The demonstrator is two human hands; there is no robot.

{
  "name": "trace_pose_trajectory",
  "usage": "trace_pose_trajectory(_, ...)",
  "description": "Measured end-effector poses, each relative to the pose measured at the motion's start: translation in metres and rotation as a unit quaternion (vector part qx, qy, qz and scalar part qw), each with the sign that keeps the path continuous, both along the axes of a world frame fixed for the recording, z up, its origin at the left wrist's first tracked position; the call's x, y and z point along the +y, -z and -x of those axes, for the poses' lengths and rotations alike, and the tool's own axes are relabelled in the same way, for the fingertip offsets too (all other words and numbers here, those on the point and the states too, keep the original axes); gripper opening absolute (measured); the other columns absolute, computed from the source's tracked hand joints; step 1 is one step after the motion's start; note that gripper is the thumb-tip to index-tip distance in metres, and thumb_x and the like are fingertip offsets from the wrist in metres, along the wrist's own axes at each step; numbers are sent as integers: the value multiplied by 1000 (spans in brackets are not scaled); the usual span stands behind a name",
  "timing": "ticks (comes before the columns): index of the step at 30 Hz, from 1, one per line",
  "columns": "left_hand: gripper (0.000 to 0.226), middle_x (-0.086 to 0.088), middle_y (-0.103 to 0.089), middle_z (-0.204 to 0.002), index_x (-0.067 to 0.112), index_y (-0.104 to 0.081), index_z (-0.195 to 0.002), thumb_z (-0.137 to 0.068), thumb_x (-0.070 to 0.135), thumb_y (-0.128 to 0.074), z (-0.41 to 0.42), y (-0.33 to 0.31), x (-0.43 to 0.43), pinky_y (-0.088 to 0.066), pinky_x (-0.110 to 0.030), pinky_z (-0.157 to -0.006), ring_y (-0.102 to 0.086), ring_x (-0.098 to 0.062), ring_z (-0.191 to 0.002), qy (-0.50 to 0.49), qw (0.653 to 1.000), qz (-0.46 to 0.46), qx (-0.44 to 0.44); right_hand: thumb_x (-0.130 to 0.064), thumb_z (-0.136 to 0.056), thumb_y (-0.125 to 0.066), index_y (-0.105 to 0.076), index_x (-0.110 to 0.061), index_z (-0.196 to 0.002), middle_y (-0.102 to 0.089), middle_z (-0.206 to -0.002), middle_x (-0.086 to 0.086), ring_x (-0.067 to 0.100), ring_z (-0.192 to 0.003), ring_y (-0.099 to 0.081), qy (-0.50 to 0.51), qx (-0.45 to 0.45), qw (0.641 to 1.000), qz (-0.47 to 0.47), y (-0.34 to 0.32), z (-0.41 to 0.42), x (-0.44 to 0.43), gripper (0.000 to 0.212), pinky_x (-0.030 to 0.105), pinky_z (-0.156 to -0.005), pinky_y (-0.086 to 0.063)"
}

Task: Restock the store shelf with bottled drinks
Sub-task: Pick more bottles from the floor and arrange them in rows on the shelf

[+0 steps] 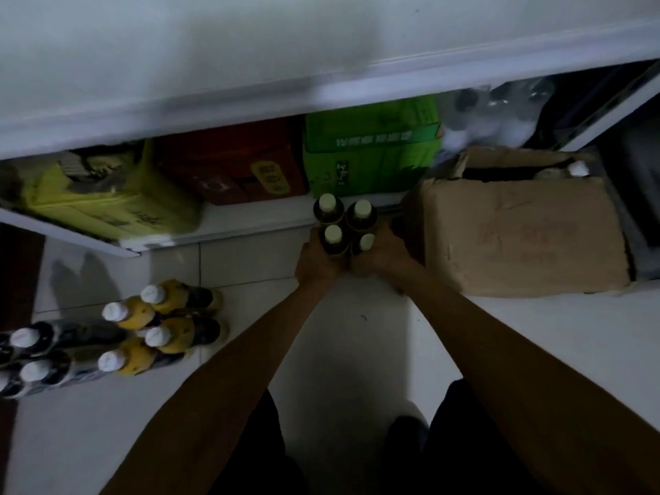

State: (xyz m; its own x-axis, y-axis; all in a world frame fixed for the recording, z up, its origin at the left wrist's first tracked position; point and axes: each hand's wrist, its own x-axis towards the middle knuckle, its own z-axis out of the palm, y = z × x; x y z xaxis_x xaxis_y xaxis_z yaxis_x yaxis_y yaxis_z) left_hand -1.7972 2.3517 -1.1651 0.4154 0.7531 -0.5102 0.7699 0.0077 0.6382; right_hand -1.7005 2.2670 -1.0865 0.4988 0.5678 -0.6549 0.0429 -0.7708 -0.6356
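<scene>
- At the frame's centre, the left hand and right hand are clamping four dark bottles between them.
- Lower left, yellow bottles are standing on the floor.

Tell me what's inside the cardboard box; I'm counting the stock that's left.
Through the open top of the cardboard box, one white bottle cap shows at the far right corner. The rest is dark, hidden by the flaps.

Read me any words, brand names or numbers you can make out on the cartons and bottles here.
None can be read.
Green carton: white print, upside down and blurred.
Red carton: yellow badge, blurred.
Yellow carton: dark marks, blurred.
Brown cardboard box: faded red print, illegible.
Bottle labels: too dark.
</scene>
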Motion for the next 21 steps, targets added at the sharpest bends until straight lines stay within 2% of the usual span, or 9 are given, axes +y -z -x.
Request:
trace_pose_trajectory(3, 55, -8, -58, -123, 23, -49, -129, -82, 44, -67, -8, 15, 0, -46, -37, -90, -57, -28, -112, -12, 999, -51, 4, -19, -81, -77, -26, -10, -148, -39, -145, 10, 30, -134, -39, -82, -16, 995, 62, 5, -10, -2, 85, 35, -106, -38)
trace_pose_trajectory(6, 61, -8, -60, -121, 19, -49, -126, -74, 37, -77, -3, 8, 6, -48, -37, -89, -58, -29, -110, 5, 999, -50, -9, -21, -78, -79, -21, -16, -152, -37, -150, 13, 32, -134, -41, -115, -31, 989, 83, 12, -11, 2, 94, 38, -107, -40)
trace_pose_trajectory(9, 61, -8, -61, -117, 13, -46, -118, -71, 30, -82, 10, -17, 13, -49, -37, -86, -59, -29, -108, -25, 999, -27, -32, -18, -83, -75, -31, -12, -147, -43, -145, 15, 34, -130, -45, -120, -53, 989, 65, 12, -10, 1, 78, 40, -104, -42)
trace_pose_trajectory(10, 58, -7, -61, -110, 12, -45, -112, -71, 27, -83, 15, -28, 15, -51, -37, -84, -60, -30, -105, -44, 997, -19, -62, -17, -84, -74, -33, -10, -146, -44, -144, 16, 35, -129, -45, -112, -53, 990, 64, 14, -11, 1, 74, 41, -104, -42)
trace_pose_trajectory(12, 55, -2, -59, -94, 11, -43, -102, -66, 13, -85, 27, -51, 21, -53, -37, -79, -62, -27, -97, -75, 987, -5, -144, -15, -81, -76, -30, -9, -148, -41, -146, 17, 36, -131, -43, -103, -53, 991, 68, 17, -12, 1, 82, 43, -104, -42)
trace_pose_trajectory(15, 61, 0, -62, -101, 9, -49, -112, -64, -6, -83, 51, -90, 36, -55, -28, -74, -62, -12, -91, -111, 960, 1, -257, -17, -78, -79, -32, -7, -148, -40, -146, 17, 35, -131, -43, -120, -64, 986, 94, 23, -13, 6, 85, 41, -103, -43)
trace_pose_trajectory(17, 58, -5, -67, -109, 7, -55, -119, -69, -5, -81, 67, -113, 41, -57, -27, -78, -66, -17, -97, -142, 935, 5, -324, -17, -79, -79, -31, -5, -147, -38, -147, 18, 35, -132, -42, -127, -67, 984, 108, 28, -15, 9, 85, 40, -102, -42)
trace_pose_trajectory(21, 39, 1, -72, -102, 13, -64, -109, -74, 16, -81, 83, -147, 38, -57, -32, -81, -69, -17, -98, -222, 875, 9, -429, -13, -78, -80, -30, -2, -146, -37, -148, 21, 37, -133, -40, -123, -91, 982, 113, 36, -15, 15, 86, 42, -102, -40)
